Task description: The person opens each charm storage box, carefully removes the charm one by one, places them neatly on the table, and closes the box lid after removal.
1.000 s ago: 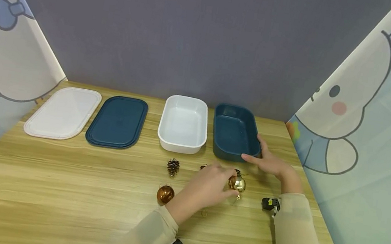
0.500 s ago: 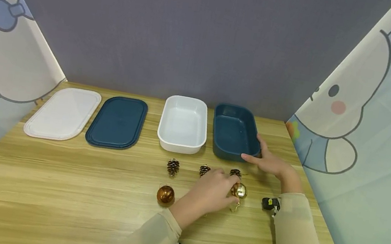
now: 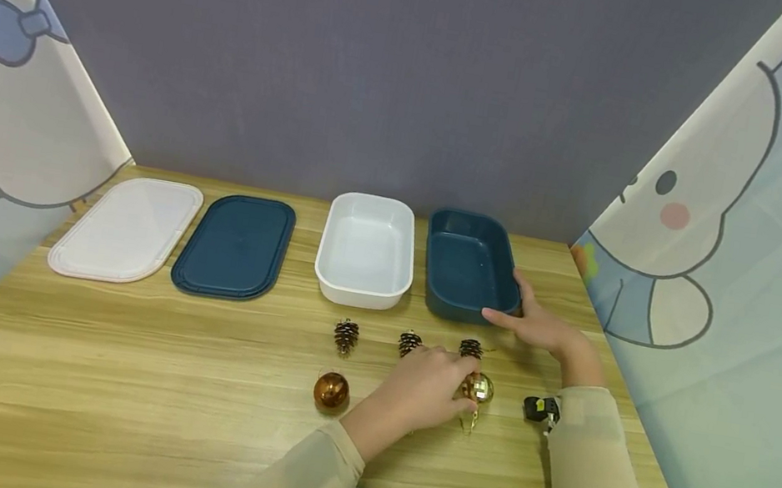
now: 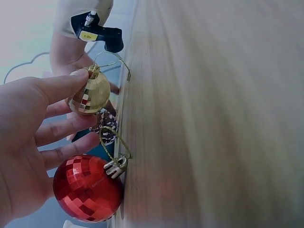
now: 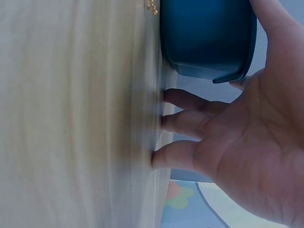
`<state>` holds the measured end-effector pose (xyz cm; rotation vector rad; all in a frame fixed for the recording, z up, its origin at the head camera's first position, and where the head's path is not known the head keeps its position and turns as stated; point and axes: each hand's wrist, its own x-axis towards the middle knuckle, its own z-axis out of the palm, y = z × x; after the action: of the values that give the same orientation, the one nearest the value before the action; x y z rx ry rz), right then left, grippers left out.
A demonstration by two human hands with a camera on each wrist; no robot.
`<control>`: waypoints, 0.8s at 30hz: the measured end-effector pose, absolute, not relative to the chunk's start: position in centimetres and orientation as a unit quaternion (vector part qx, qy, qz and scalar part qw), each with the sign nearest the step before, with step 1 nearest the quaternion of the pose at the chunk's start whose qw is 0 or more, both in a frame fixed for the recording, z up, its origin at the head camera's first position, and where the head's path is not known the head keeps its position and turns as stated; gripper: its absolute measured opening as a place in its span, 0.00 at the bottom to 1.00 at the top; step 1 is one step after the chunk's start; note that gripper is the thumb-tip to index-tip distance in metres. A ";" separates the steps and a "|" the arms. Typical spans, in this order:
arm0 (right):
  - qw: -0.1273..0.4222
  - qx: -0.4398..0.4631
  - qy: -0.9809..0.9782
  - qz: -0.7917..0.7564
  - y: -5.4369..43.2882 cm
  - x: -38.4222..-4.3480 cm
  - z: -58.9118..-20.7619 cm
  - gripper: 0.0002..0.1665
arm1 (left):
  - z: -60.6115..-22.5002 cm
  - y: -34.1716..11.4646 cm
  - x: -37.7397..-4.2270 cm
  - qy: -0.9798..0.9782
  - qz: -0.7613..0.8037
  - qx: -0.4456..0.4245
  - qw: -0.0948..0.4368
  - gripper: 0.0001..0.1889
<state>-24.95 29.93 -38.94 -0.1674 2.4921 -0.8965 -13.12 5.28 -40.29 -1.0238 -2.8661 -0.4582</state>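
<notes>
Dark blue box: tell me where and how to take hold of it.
Best pinch the dark blue box by its near rim, probably from above: it stands open-topped, the white box sits close on its left, and a pine cone lies before its near end.

In the head view, the left forearm (image 3: 303,475) points toward half past one. The left hand (image 3: 418,387), at five o'clock, has its thumb and forefinger in a pinch. The right forearm (image 3: 599,477) points toward eleven; the right hand (image 3: 538,327), at four o'clock, keeps its fingers (image 5: 178,154) spread.
</notes>
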 end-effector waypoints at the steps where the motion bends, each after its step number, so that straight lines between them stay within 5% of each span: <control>1: 0.241 -0.062 0.911 -0.327 29.9 -25.0 -39.0 0.68 | -40.3 5.3 -13.1 -0.931 -0.150 -0.332 0.030 0.25; 24: 0.244 -0.061 0.908 -0.334 30.1 -25.1 -39.2 0.69 | -40.4 5.8 -12.8 -0.938 -0.121 -0.324 0.002 0.27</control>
<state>-25.10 30.09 -39.18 -0.1677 2.4816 -0.9125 -12.77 5.77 -40.40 -1.0159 -2.9445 -0.3809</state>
